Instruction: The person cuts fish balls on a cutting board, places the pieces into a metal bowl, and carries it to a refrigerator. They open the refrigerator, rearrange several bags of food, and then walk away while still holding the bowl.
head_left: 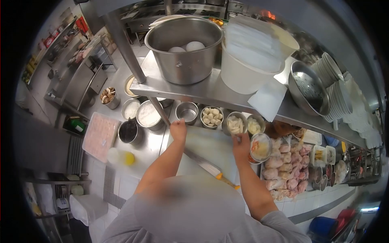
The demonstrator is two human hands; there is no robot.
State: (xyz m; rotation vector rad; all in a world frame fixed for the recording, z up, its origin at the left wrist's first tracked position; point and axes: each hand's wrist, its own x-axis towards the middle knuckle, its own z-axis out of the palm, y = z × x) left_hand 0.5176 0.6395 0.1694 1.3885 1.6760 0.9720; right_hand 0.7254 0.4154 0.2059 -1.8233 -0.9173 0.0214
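My left hand (178, 130), fingers curled in, is at the far left corner of the pale cutting board (212, 141), right beside a small steel bowl (187, 116) with nothing seen in it. At the board's far right side is my right hand (242, 146), its fingers bent close against a steel container of pale cut strips (235, 124). What either hand grips is hidden, and I cannot tell what it is. Between my forearms a knife (202, 163) with a yellow handle lies across the board. Just right of my right hand stands a container of mixed pale and orange pieces (260, 146).
Close above the containers runs a steel shelf (190, 87), with a large pot (184, 60) and a white bucket (247, 75). Bagged meat (285, 166) lies at right. A squeeze bottle with yellow liquid (121, 156) and a flat tub (100, 137) are at left.
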